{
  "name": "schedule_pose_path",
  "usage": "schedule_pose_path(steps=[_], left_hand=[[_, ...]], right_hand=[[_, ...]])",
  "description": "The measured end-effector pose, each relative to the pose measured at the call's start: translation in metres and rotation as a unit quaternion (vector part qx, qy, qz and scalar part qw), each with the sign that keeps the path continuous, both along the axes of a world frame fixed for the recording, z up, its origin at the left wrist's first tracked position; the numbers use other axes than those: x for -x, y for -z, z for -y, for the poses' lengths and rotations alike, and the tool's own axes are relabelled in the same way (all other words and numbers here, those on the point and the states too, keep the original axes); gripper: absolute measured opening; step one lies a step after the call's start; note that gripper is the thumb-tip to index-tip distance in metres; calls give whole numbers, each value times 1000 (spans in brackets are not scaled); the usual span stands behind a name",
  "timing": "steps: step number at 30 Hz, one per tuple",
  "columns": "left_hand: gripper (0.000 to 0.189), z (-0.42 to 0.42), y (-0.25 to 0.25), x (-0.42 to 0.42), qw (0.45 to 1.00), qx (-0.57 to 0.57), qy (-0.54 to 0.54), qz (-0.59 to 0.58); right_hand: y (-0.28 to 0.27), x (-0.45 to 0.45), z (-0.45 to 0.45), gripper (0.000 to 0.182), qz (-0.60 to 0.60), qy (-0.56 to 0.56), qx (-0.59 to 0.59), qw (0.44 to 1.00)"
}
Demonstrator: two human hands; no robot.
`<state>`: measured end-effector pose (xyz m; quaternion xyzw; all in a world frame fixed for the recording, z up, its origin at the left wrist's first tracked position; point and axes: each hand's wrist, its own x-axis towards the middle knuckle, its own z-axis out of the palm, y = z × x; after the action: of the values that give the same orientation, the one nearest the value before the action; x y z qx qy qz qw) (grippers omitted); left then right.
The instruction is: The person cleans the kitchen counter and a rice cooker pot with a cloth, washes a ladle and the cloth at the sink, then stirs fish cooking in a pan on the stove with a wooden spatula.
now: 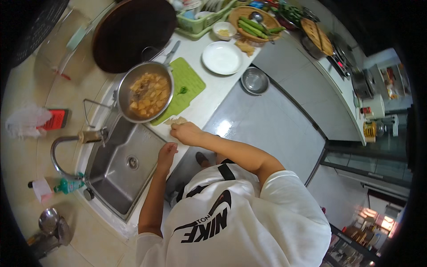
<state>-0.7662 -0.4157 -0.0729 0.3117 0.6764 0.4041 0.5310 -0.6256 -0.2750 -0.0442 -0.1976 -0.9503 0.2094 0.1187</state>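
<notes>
My right hand [186, 133] is at the counter's front edge, its fingers closed on a crumpled tan cloth or paper [176, 120]. My left hand [167, 155] hovers by the near rim of the steel sink [133, 187], fingers curled; I cannot tell whether it holds anything. Beyond them a steel pan [171, 96] holds chunks of food in brown sauce [150, 95], and it overlaps a green cutting board [191, 80]. A small heap of chopped greens [182, 90] lies on the board. A knife [172, 51] rests behind it, and a white plate [222, 58] sits to its right.
A large dark round lid [133, 33] leans at the back. Along the counter stand a green dish rack [196, 28], a small white bowl [224, 30] and a wicker basket [235, 15] of green vegetables. A faucet [56, 150] arches over the sink. A metal basin [255, 81] is lower down, beside the counter.
</notes>
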Motion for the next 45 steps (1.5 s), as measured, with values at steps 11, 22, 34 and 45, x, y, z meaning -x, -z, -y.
schedule_pose_path(steps=[11,22,34,45], left_hand=[[20,-131,5,-147,987,10,155,-30],[16,-269,25,-434,942,-107,311,-64],[24,-392,12,-626,902,-150,390,-104],[24,-542,-25,-705,904,-303,223,-203]], right_hand=[[7,-212,-72,9,16,287,28,957],[-2,-497,-118,15,-57,499,-15,864],[-19,-731,-161,15,-63,697,-29,714],[-8,-854,-253,28,-2,704,14,710]])
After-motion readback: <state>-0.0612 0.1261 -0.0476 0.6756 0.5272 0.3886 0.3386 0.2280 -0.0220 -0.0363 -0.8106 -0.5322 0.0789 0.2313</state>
